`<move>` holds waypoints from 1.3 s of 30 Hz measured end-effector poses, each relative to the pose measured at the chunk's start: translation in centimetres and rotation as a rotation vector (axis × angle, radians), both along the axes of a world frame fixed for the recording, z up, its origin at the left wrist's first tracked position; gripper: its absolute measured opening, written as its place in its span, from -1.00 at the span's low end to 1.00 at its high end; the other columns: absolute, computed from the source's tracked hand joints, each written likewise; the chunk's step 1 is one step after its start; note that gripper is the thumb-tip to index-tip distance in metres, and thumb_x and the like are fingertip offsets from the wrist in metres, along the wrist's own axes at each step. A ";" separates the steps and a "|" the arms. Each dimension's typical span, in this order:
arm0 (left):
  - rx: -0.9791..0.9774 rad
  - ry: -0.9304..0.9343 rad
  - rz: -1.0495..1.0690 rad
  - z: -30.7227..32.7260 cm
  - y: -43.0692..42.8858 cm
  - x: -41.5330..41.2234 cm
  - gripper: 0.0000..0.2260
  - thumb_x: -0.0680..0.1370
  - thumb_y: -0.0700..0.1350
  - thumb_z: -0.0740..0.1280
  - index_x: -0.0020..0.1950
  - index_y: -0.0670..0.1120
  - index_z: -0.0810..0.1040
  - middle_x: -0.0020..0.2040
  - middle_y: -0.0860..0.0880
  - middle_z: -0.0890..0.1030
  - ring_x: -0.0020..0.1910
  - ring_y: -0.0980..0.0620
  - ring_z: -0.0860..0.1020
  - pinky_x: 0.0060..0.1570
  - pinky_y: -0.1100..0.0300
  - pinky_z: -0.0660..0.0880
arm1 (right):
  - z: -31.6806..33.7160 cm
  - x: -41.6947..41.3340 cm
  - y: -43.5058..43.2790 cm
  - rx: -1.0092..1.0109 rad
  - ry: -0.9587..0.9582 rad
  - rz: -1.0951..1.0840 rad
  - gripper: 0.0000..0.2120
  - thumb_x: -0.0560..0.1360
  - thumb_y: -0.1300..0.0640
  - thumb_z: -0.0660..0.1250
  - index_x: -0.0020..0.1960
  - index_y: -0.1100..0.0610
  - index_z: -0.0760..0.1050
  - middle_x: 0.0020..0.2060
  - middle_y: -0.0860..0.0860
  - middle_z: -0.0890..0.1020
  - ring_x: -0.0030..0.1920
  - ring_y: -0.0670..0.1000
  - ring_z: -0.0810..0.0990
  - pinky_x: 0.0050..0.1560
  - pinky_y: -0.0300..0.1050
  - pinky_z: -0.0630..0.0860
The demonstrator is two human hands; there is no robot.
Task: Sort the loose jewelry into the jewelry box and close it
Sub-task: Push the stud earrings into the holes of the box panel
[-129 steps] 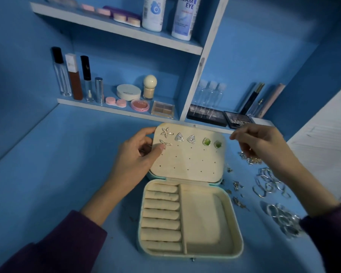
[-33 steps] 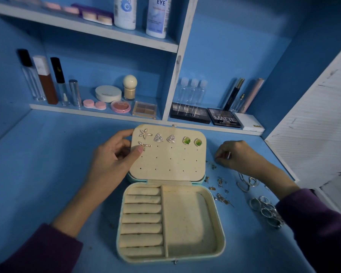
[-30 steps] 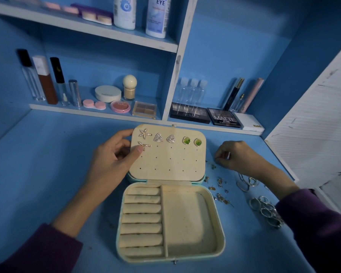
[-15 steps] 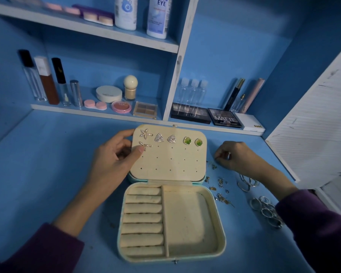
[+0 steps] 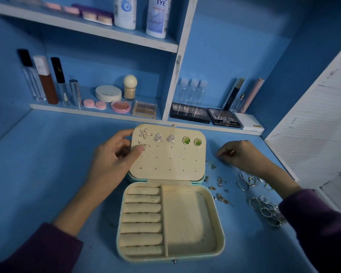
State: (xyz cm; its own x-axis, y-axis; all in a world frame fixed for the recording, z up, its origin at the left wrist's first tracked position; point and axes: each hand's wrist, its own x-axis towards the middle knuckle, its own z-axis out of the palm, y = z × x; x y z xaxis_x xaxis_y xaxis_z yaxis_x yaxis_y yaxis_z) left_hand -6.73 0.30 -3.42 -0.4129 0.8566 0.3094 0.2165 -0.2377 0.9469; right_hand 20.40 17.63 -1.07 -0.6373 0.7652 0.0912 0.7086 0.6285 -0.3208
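Earring step: left hand [image 5: 110, 160] grips jewelry box lid [image 5: 169, 164], thumb on starfish stud [image 5: 144, 145]; right hand [image 5: 242, 154] curled on tabletop [image 5: 47, 164], can't tell if holding. Next: fine pinch on loose earrings [image 5: 219, 186].

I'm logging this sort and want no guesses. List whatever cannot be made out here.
All in the head view.
- Whatever the right hand pinches: its curled fingers cover it.
- The lower starfish earring: partly under the thumb of the left hand, which holds the lid.
- The small loose pieces beside the jewelry box: too small to tell their kinds.
- The ring pile: partly behind the right sleeve.
- The top-shelf bottles: labels cut by the upper edge.
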 end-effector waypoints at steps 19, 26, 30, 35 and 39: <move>-0.002 0.007 0.003 -0.1 0.1 -0.1 -0.69 0.49 -0.25 0.40 0.06 0.15 0.54 -0.18 0.03 0.67 -0.15 -0.06 0.61 -0.13 0.15 0.52 | -0.1 0.1 -0.1 0.006 0.035 0.059 -0.81 0.41 0.37 0.38 -0.16 0.11 0.67 -0.29 -0.21 0.58 -0.22 -0.34 0.52 -0.18 -0.54 0.35; -0.012 0.001 -0.003 0.0 0.1 -0.1 -0.70 0.49 -0.26 0.39 0.07 0.14 0.54 -0.16 0.08 0.68 -0.17 0.05 0.63 -0.20 0.33 0.53 | -0.2 -0.1 0.0 0.006 0.047 0.043 -0.88 0.43 0.30 0.41 -0.14 0.10 0.65 -0.32 -0.20 0.59 -0.24 -0.33 0.54 -0.20 -0.53 0.38; -0.008 0.000 0.005 0.0 0.0 0.0 -0.69 0.49 -0.26 0.39 0.06 0.15 0.53 -0.16 0.07 0.68 -0.18 0.06 0.63 -0.20 0.33 0.52 | -0.2 -0.3 0.0 -0.003 0.017 0.063 -0.89 0.42 0.28 0.43 -0.14 0.09 0.65 -0.30 -0.21 0.59 -0.23 -0.34 0.53 -0.20 -0.52 0.39; -0.007 0.004 0.006 0.1 0.0 0.0 -0.69 0.49 -0.26 0.40 0.05 0.14 0.54 -0.19 0.09 0.68 -0.22 0.12 0.61 -0.20 0.32 0.51 | -0.2 -0.6 0.2 -0.006 -0.017 0.061 -0.88 0.40 0.25 0.45 -0.19 0.03 0.63 -0.27 -0.15 0.61 -0.27 -0.21 0.55 -0.22 -0.48 0.41; -0.004 0.007 0.006 0.1 0.0 0.0 -0.70 0.49 -0.27 0.39 0.05 0.14 0.54 -0.19 0.10 0.68 -0.21 0.08 0.62 -0.20 0.29 0.52 | -0.3 -0.8 0.1 0.003 -0.034 0.050 -0.89 0.41 0.23 0.43 -0.20 0.03 0.60 -0.27 -0.14 0.60 -0.27 -0.19 0.55 -0.24 -0.46 0.41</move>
